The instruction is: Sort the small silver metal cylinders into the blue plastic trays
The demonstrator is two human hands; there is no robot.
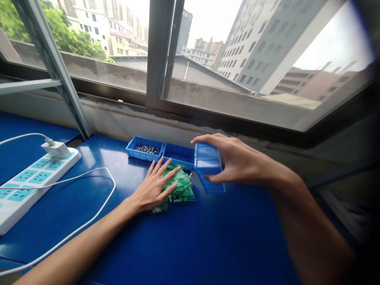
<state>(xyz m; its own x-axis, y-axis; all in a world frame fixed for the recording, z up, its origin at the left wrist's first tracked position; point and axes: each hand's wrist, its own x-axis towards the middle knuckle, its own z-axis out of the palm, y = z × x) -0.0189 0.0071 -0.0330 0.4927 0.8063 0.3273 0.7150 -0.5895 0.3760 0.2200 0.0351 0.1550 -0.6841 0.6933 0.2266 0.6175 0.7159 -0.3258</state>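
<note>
With fingers spread, my left hand (154, 187) rests over the left side of a clear plastic bag of green pieces (181, 187) on the blue table. My right hand (237, 160) grips a blue plastic bin (208, 158) across its sides, thumb near me and fingers at the far side. That bin is tilted, and its inside is hidden from me. Behind the bag stand two more blue bins in a row: the left bin (132, 149) holds small metal screw-like parts (147, 149), and no contents show in the middle bin (179, 153).
A white power strip (38, 186) with a plugged-in charger (56, 149) lies at the left. Its white cable (101, 211) loops across the blue table (190, 245). A metal frame leg (69, 95) stands at the back left, before the window wall.
</note>
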